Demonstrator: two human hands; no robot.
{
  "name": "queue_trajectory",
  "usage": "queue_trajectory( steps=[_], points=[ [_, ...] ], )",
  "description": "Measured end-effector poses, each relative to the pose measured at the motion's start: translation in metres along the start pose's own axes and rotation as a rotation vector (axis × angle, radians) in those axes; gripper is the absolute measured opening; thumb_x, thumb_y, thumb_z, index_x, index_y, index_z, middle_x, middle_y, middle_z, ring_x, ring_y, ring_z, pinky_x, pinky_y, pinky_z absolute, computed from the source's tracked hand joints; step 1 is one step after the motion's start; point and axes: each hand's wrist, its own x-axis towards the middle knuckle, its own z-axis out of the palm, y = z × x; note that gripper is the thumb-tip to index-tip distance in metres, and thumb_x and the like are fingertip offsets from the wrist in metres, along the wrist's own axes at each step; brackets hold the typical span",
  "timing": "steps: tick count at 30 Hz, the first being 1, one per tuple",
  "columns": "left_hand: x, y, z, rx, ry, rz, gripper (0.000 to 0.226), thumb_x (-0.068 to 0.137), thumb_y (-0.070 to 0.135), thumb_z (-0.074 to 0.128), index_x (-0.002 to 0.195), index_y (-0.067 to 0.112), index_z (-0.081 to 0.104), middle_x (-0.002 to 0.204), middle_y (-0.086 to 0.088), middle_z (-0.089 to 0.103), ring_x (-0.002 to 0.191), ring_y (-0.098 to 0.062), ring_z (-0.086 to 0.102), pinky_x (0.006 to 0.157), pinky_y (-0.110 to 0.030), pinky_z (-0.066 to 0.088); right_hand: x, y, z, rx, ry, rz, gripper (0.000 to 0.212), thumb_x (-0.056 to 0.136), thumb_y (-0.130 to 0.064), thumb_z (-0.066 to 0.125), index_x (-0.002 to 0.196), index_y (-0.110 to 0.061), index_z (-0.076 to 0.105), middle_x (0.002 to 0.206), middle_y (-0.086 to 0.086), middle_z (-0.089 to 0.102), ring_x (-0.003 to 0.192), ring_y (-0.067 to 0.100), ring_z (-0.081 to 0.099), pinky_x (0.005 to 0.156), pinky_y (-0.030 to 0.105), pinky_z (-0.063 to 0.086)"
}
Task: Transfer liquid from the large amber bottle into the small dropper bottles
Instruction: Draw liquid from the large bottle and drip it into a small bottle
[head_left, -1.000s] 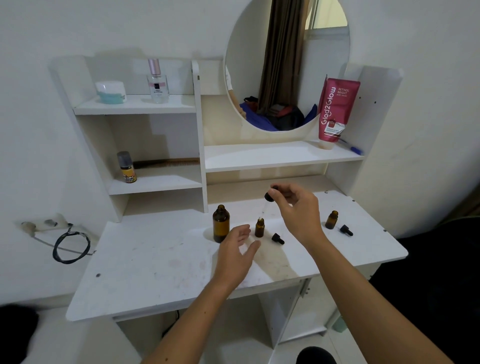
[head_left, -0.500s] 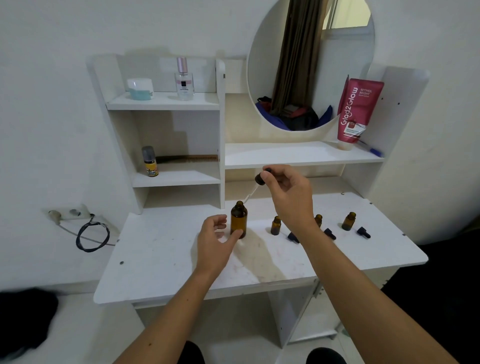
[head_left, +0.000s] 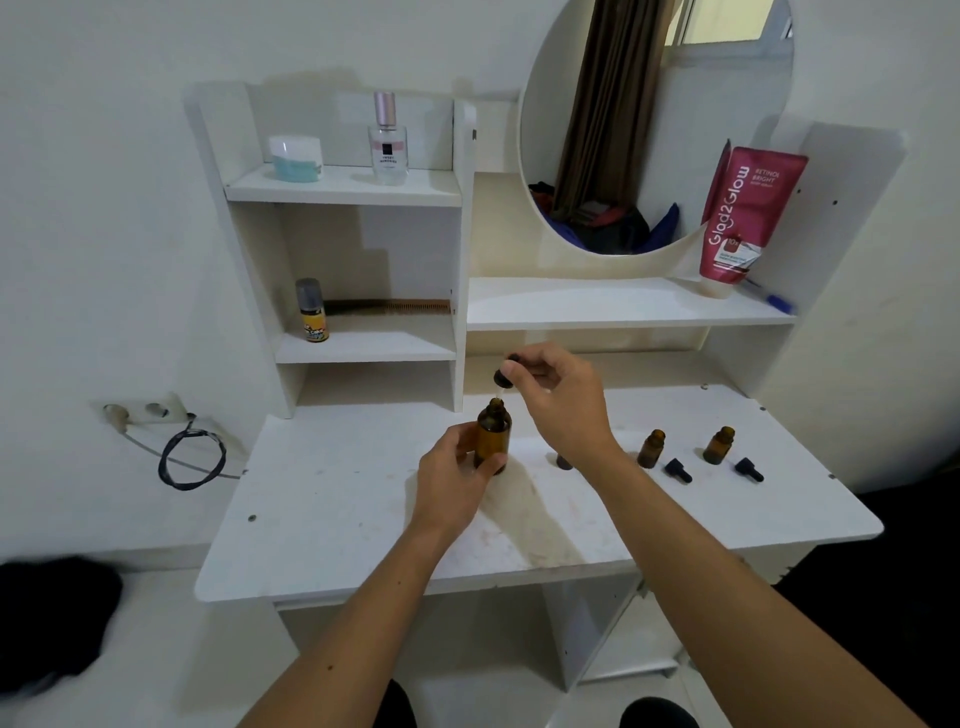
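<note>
- Right hand (head_left: 558, 402): fingers are pinching the black bulb of the dropper (head_left: 503, 378), closed tight on it, directly above the large amber bottle (head_left: 492, 435); the glass tip is sitting at or just inside the neck, can't tell which.
- Left hand (head_left: 457, 475): fingers and thumb are wrapping the lower body of the large amber bottle, gripping it upright on the worktop (head_left: 332, 499).
- Risk, as I judge it: the neck is narrow, so a tilted tip could be knocking the rim and dripping onto the worktop; squeezing the bulb too early would be losing liquid outside.
- Risk: the right forearm is passing over one small dropper bottle (head_left: 563, 461) just right of the large amber bottle; a careless sweep could be tipping it.
- Further right of the large amber bottle, two more small dropper bottles (head_left: 651, 449) (head_left: 719, 445) are standing open, each with a black cap (head_left: 678, 471) (head_left: 748, 469) lying beside it.
- No filling visible in them yet; levels too small to read.
</note>
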Motion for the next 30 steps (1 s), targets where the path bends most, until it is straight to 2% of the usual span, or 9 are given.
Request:
queue_trajectory(
  steps=[4,8,13,16,19,22,25,29,30],
  points=[
    [0.0,-0.001,-0.001,0.022,-0.005,0.013,0.052,0.088,0.036,0.08,0.134,0.026,0.059,0.125,0.014,0.067,0.111,-0.008,0.061,0.1,-0.021,0.046,-0.002,0.012,0.01,-0.085,-0.06,0.03,0.012,0.095,-0.022,0.077,0.104,-0.015,0.079,0.089,-0.014,0.075,0.083,-0.008,0.07,0.078,0.005,0.052],
    [-0.002,0.0,-0.002,0.011,-0.012,0.02,0.045,0.089,0.033,0.079,0.13,0.028,0.06,0.113,0.023,0.064,0.1,0.004,0.061,0.082,-0.001,0.042,-0.002,0.02,0.016,-0.134,-0.033,0.043,0.005,0.093,-0.018,0.078,0.092,-0.013,0.081,0.086,-0.006,0.078,0.082,0.005,0.072,0.074,0.008,0.052],
    [-0.001,-0.002,-0.001,0.015,-0.01,0.016,0.044,0.09,0.031,0.08,0.129,0.028,0.061,0.111,0.027,0.064,0.099,0.01,0.06,0.077,0.002,0.043,-0.004,0.021,0.019,-0.137,-0.018,0.05,0.007,0.092,-0.014,0.078,0.086,-0.012,0.08,0.084,-0.005,0.077,0.082,0.007,0.072,0.073,0.007,0.051],
    [-0.001,-0.001,-0.001,0.029,-0.005,0.016,0.045,0.09,0.033,0.079,0.13,0.028,0.06,0.112,0.024,0.062,0.099,0.005,0.059,0.078,0.0,0.042,-0.005,0.021,0.018,-0.125,-0.041,0.07,0.006,0.094,-0.019,0.077,0.095,-0.014,0.081,0.089,-0.007,0.078,0.084,0.002,0.071,0.075,0.007,0.052],
    [-0.002,-0.001,-0.001,0.04,0.005,0.015,0.045,0.089,0.032,0.079,0.13,0.027,0.06,0.109,0.027,0.06,0.096,0.009,0.057,0.075,0.001,0.041,-0.006,0.019,0.015,-0.134,-0.071,0.052,0.013,0.096,-0.021,0.075,0.105,-0.015,0.081,0.096,-0.006,0.079,0.09,0.002,0.073,0.082,0.011,0.055],
    [-0.003,0.0,-0.001,0.051,0.018,0.014,0.047,0.09,0.033,0.079,0.132,0.026,0.06,0.113,0.022,0.063,0.1,0.001,0.059,0.081,-0.002,0.041,-0.006,0.009,0.008,-0.095,-0.039,0.022,0.014,0.097,-0.019,0.074,0.108,-0.014,0.079,0.094,-0.009,0.079,0.089,0.001,0.073,0.085,0.012,0.057],
    [-0.002,0.0,0.0,0.065,0.035,0.01,0.049,0.09,0.035,0.079,0.133,0.025,0.059,0.123,0.013,0.067,0.11,-0.007,0.061,0.094,-0.014,0.044,-0.003,-0.005,-0.001,-0.052,0.014,-0.026,0.012,0.098,-0.018,0.073,0.109,-0.015,0.077,0.091,-0.019,0.074,0.088,-0.009,0.07,0.083,0.007,0.052],
    [-0.005,0.0,0.001,0.092,0.049,0.007,0.059,0.088,0.041,0.079,0.14,0.027,0.054,0.135,0.011,0.063,0.121,-0.013,0.06,0.107,-0.035,0.05,0.0,-0.021,-0.019,-0.018,0.083,-0.101,0.018,0.099,-0.019,0.072,0.115,-0.013,0.076,0.1,-0.008,0.078,0.095,0.001,0.072,0.089,0.013,0.055],
    [-0.007,0.0,0.001,0.089,0.057,0.005,0.064,0.087,0.042,0.079,0.143,0.027,0.052,0.136,0.012,0.06,0.121,-0.012,0.059,0.107,-0.036,0.05,0.0,-0.023,-0.025,0.0,0.11,-0.109,0.018,0.099,-0.019,0.072,0.116,-0.012,0.076,0.102,-0.006,0.078,0.096,0.003,0.073,0.089,0.014,0.056]
  ],
)
